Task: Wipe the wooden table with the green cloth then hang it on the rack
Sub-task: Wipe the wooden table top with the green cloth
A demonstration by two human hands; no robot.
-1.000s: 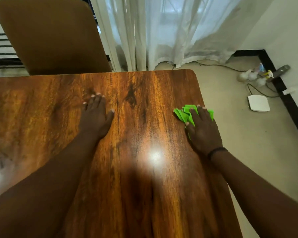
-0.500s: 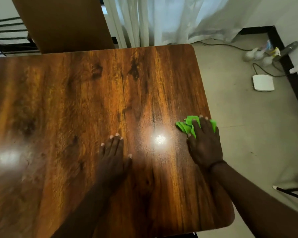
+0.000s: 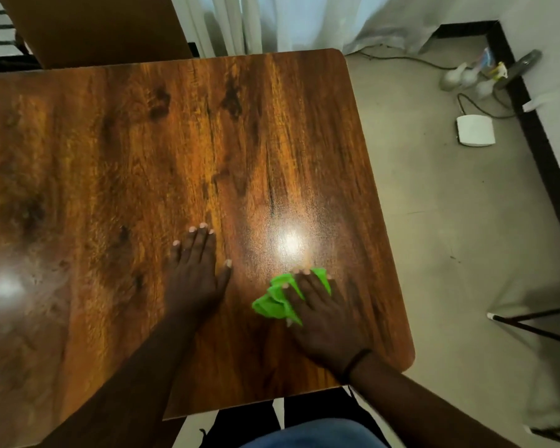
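Note:
The glossy wooden table point(image 3: 143, 150) fills most of the view. A crumpled green cloth point(image 3: 274, 302) lies on it near the front right corner. My right hand point(image 3: 324, 318) presses flat on top of the cloth, fingers spread, covering its right half. My left hand point(image 3: 196, 273) rests palm-down on the bare wood just left of the cloth, holding nothing. No rack for the cloth can be identified for certain.
A brown chair back point(image 3: 97, 27) stands behind the table's far edge. White curtains point(image 3: 304, 21) hang beyond. On the floor at the right lie a white box point(image 3: 475, 130), cables and small items by a black skirting. A thin dark metal frame point(image 3: 537, 321) stands at right.
My right hand has dragged the cloth toward me and to the left, away from the right edge. My left hand has slid back toward me over the second.

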